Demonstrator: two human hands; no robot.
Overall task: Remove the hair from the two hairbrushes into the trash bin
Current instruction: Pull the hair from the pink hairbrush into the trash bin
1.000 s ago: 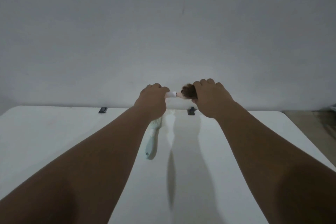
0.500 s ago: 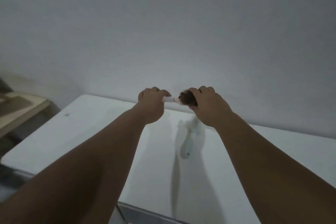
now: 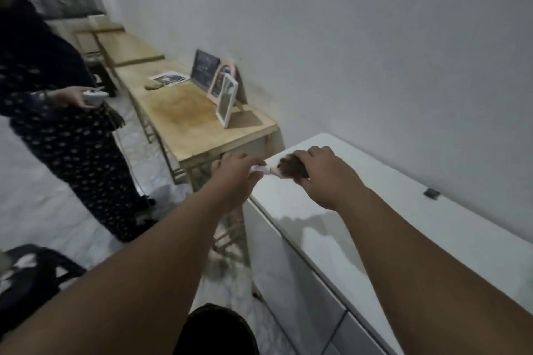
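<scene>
white walls meet at the far side of a dim room, and a white surface (image 3: 450, 228) runs along the wall, its near corner reaching toward the middle of the view. two bare forearms stretch forward from the bottom edge, both hands raised just over that corner of the white surface. the left hand (image 3: 233, 173) is curled closed around the pale pink handle of a hairbrush (image 3: 264, 170), its grip tight on the handle. the right hand (image 3: 323, 176) covers the brush head from above, fingers (image 3: 315, 151) bent down and closed over a clump of brown hair (image 3: 290, 168) packed on the bristles. the hairbrush is held level between the two hands, above the corner of the white surface and not touching it. beyond that corner, a row of wooden tables (image 3: 196, 124) lines the same wall; on them stand a white-framed mirror (image 3: 227, 101), a pink arched mirror (image 3: 220, 81) and a dark frame (image 3: 205, 70). away from the white surface, across the pale floor (image 3: 43, 199), another person (image 3: 57, 112) in a dark patterned garment stands holding a small white object (image 3: 93, 96). a small dark clip (image 3: 431, 192) sits on the white surface near the wall. much of the scene is blurred.
</scene>
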